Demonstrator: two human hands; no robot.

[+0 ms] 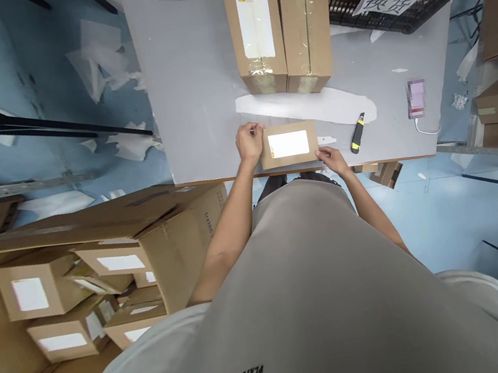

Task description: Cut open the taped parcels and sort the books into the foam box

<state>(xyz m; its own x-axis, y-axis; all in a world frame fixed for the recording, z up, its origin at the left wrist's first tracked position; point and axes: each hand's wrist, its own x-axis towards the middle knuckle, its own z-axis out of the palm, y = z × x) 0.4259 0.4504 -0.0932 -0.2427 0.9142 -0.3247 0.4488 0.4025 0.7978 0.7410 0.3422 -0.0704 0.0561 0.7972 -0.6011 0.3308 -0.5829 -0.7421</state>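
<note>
A small cardboard box with a white label on its upper face lies at the near edge of the table. My left hand grips it at the upper left corner, thumb and fingers drawn together. At the lower right corner, the fingers of my right hand are closed on the box. A black and yellow utility knife rests to the right of the box, its tip over a white paper sheet. Between box and knife lies a small white strip.
Two taped cartons stand further back on the grey table. Behind them on the right is a black crate with a handwritten sign. A phone with a cable lies right. A large open carton of labelled boxes stands at left.
</note>
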